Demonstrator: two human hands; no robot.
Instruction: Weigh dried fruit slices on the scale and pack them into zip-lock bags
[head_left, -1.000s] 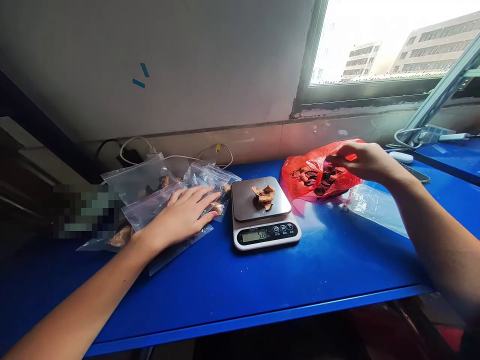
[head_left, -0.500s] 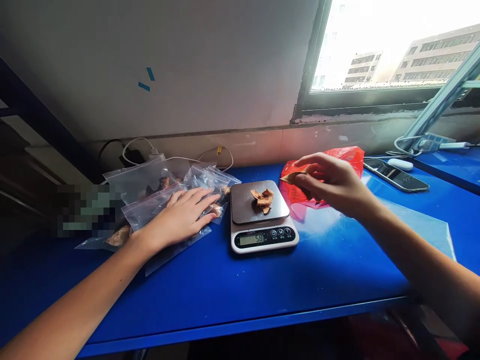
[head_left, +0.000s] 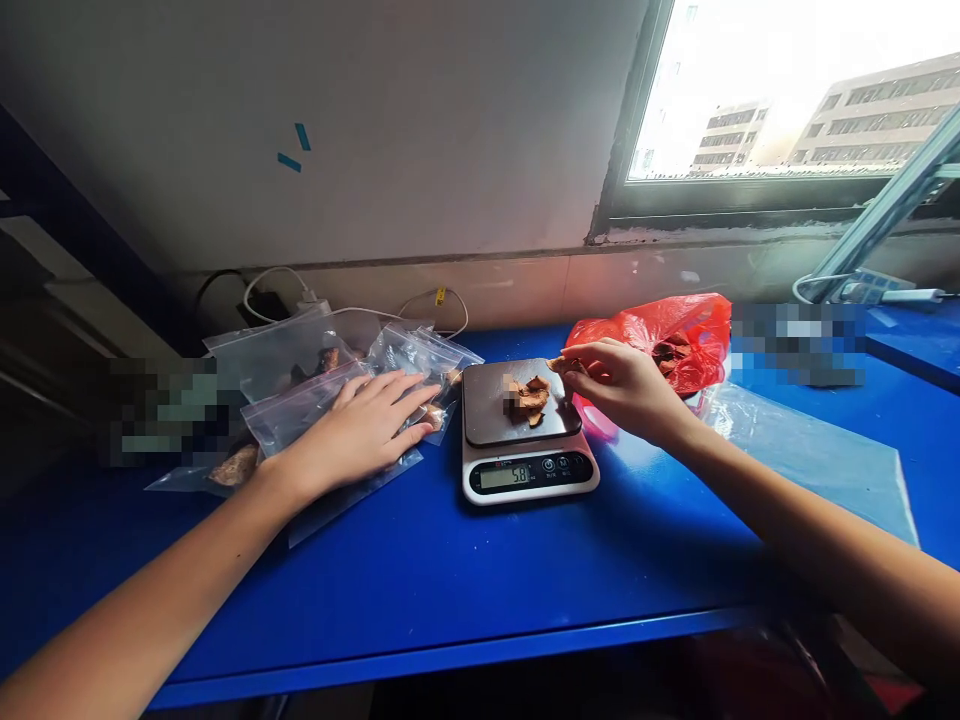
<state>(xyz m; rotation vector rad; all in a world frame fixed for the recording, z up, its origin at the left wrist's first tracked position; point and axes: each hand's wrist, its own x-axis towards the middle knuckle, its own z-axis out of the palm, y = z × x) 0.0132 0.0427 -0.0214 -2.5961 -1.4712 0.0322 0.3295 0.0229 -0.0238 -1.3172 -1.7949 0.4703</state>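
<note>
My left hand (head_left: 379,420) lies flat, fingers spread, on a pile of clear zip bags (head_left: 289,415) that hold brown dried pieces. Between thumb and fingers of my right hand (head_left: 619,385) is a brown dried slice (head_left: 556,366), held just over the right edge of the scale's plate. The kitchen scale (head_left: 480,435) has a steel plate and a white body, and its display reads about 5.8. Several curled brown dried slices (head_left: 534,398) rest on the plate. Behind my right hand, a red plastic bag (head_left: 701,325) stands open with more brown slices inside.
A flat clear plastic bag (head_left: 832,460) lies on the blue table (head_left: 525,580) at the right. White cables (head_left: 360,317) and a plug run along the wall. Blurred patches hide things at the far left and right. A metal frame (head_left: 885,210) leans by the window.
My right hand has moved left with the slice, from in front of the red bag to the plate's right edge. My left hand stays on the zip bags.
</note>
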